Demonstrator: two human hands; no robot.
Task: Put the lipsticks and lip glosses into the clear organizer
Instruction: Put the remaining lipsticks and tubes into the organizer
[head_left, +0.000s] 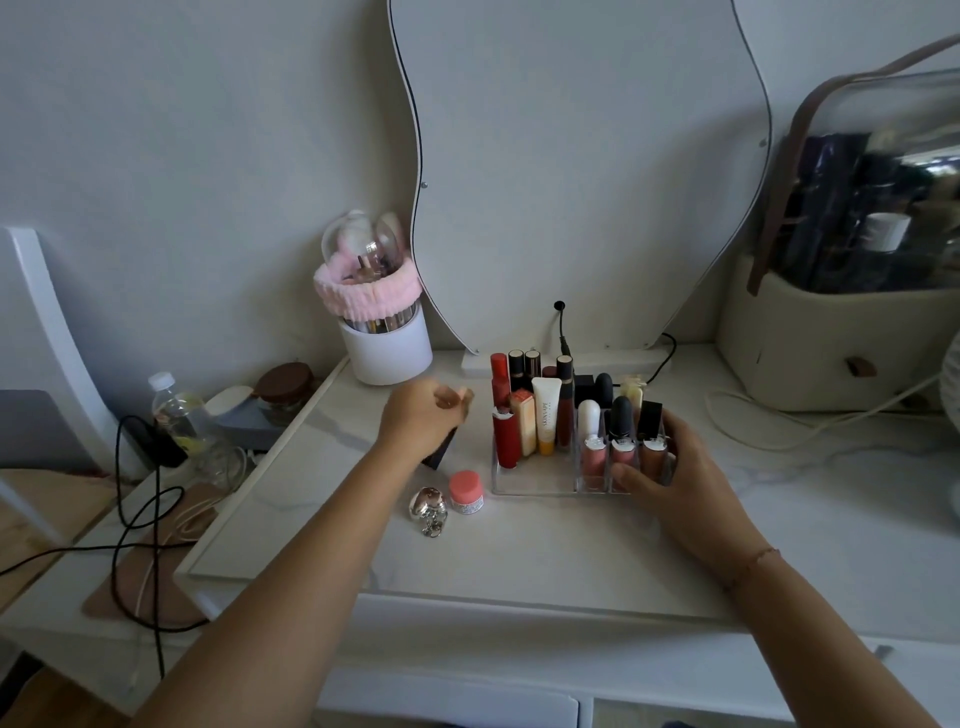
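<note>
The clear organizer (535, 486) stands on the marble top in front of the mirror. It holds several upright lipsticks and glosses, among them a red tube (505, 441), a white tube (546, 415) and three pink glosses (622, 452) in the front slots. My right hand (675, 478) grips its front right corner. Just left of the organizer, my left hand (423, 421) is curled and blurred, with a tilted black lipstick (440, 453) showing under it. A pink-lidded jar (466, 491) and a silver heart-shaped piece (429, 506) lie on the table near the organizer's front left.
A white brush holder with a pink headband (387, 332) stands at the back left. The mirror (582, 171) rises behind the organizer, with a cream case (831, 338) at the right. Cables, a bottle (171, 410) and a jar (285, 389) sit beyond the table's left edge.
</note>
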